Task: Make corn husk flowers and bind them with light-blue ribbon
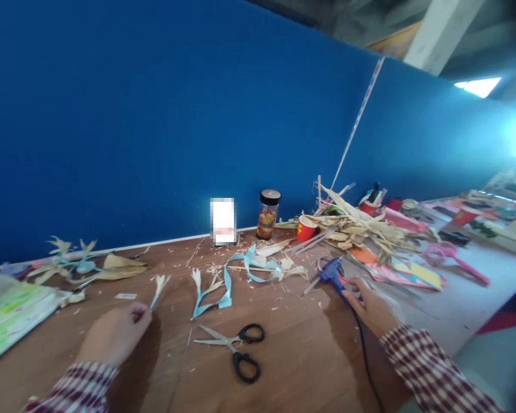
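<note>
Between the fingers of my left hand is a small cream flower with a pale blue stem, held just above the brown table. My right hand has its fingers around the handle of a blue glue gun, whose nozzle points left and down. A black cord runs from the gun toward the front edge. Scissors with black handles lie between my hands, blades apart. Behind them, a light blue ribbon curls beside another small cream flower with a blue stem.
A jar with a black lid stands near the blue wall, beside a red paper cup. Dried husks are heaped at the right, near pink scissors. At left lie a husk flower spray and a green-white packet.
</note>
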### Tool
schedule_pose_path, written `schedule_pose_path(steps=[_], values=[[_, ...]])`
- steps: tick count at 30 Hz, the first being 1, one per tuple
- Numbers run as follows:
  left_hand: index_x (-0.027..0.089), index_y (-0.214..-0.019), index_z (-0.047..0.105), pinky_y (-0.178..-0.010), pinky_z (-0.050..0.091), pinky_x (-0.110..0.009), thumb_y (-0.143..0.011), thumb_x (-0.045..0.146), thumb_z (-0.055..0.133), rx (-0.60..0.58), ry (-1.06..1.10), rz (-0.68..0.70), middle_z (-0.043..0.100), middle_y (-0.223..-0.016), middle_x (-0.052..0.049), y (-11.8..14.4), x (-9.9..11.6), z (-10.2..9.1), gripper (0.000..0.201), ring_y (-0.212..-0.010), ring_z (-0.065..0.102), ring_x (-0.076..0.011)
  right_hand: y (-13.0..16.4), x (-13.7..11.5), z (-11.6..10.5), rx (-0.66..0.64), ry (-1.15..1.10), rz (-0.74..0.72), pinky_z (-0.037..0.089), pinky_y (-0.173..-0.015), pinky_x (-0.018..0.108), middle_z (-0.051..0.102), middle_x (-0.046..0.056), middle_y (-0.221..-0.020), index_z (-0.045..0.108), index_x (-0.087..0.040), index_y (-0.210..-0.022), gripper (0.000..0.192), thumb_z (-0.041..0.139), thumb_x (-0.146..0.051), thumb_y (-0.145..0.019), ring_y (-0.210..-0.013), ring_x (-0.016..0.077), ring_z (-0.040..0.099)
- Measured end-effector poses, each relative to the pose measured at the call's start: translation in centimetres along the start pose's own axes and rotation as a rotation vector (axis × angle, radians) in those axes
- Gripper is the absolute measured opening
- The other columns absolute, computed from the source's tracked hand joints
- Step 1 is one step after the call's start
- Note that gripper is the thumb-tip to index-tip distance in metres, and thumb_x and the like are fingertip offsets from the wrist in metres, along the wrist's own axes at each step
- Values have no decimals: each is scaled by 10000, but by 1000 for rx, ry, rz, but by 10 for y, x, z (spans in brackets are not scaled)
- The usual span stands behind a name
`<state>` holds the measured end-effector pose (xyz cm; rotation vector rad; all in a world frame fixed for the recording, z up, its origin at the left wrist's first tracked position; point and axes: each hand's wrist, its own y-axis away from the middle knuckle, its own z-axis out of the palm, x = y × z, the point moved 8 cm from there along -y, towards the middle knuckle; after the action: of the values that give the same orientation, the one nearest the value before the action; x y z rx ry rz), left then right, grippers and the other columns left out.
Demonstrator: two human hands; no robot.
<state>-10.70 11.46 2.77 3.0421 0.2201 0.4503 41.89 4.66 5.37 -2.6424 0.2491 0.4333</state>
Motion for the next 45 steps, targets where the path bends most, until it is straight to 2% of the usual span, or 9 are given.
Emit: schedule_pose_path(steps=[3, 6, 10, 14, 18, 23, 31, 36, 45], values=[[201, -830, 604, -599, 400, -252, -731, 380, 485, 187, 219, -26, 684, -737, -27, 14, 1, -22, 237, -667, 603, -189, 3, -20, -14, -60, -100, -6, 438, -567, 306, 622, 112, -797, 536, -200, -953, 229, 463, -363, -809, -612, 190, 591], [185, -865, 583, -570, 421, -231, -733, 409, 502, 220, 495, 51, 670, -704, -16, 40, 36, -23, 273, -615, 593, -160, 10, -81, -13, -179, -331, -97, 456, -623, 311, 627, 88, -838, 554, -223, -950, 198, 465, -346, -822, -710, 198, 593], [178, -794, 594, -575, 437, -225, -770, 380, 479, 70, 720, 269, 656, -701, -22, 75, 106, 2, 234, -624, 591, -149, 36, -191, 28, -563, -708, -177, 454, -600, 263, 629, 33, -768, 606, -217, -894, 186, 483, -332, -814, -676, 158, 577], [173, -750, 590, -552, 420, -225, -795, 324, 453, 40, 735, 327, 632, -681, -26, 89, 125, 17, 209, -597, 570, -140, 56, -251, 76, -808, -997, -48, 393, -462, 203, 555, -12, -603, 596, -177, -859, 180, 508, -318, -790, -517, 102, 495], [176, -754, 594, -559, 402, -226, -800, 287, 442, 92, 670, 336, 626, -700, -30, 88, 115, 15, 195, -604, 557, -137, 50, -264, 98, -821, -1131, 42, 304, -401, 176, 480, -48, -554, 547, -167, -787, 161, 543, -325, -764, -441, 63, 388], [188, -786, 615, -564, 381, -233, -808, 330, 416, 53, 584, 351, 635, -699, -31, 79, 106, 11, 246, -608, 556, -143, 36, -271, 95, -782, -1144, -77, 289, -429, 183, 453, -54, -558, 531, -169, -697, 189, 559, -346, -759, -465, 62, 367], [195, -644, 624, -481, 292, -242, -706, 426, 513, -50, 256, 129, 606, -541, -21, 44, 48, 29, 264, -522, 540, -164, 7, -272, 106, -607, -1002, -180, 384, -541, 241, 522, -18, -593, 549, -170, -701, 130, 512, -279, -763, -549, 119, 482], [197, -598, 628, -500, 288, -250, -658, 344, 556, -82, 201, 111, 622, -578, -40, 35, 56, 44, 175, -551, 546, -171, 3, -285, 129, -619, -1028, -189, 393, -533, 240, 543, -9, -647, 562, -173, -831, 123, 518, -185, -716, -558, 117, 483], [184, -483, 564, -557, 313, -283, -639, 186, 488, -70, 219, 119, 542, -498, -51, 32, 67, 45, 173, -561, 539, -196, 12, -291, 158, -691, -1102, -165, 399, -528, 230, 560, -15, -658, 562, -165, -851, 149, 518, -204, -714, -577, 113, 511]])
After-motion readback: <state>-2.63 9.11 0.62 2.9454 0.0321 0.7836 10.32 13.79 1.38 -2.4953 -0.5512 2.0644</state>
